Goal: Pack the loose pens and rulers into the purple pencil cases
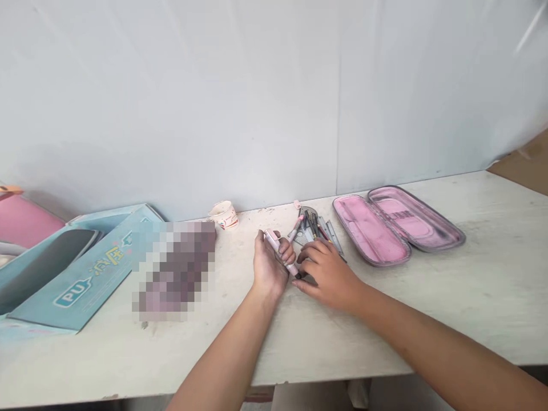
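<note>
My left hand [273,264] is closed around a pale pink pen [271,237], which slants down to the right and ends in a dark tip. Close to that tip is my right hand [327,271], its fingers curved and apart; whether they touch the pen I cannot tell. Just beyond the right hand lies a pile of stationery: dark pens [314,222], a clear ruler [329,229] and another pink pen [295,228]. My right fingers hide part of the pile. To its right a pink pencil case [371,237] lies unzipped and spread open.
Everything rests on a white table [449,308] against a pale wall. Behind my left hand stands a paper cup [224,215]. A blurred-out purplish object [180,268] lies to the left, beside a blue box [92,285] with things in it. A small pink piece [297,204] sits near the wall.
</note>
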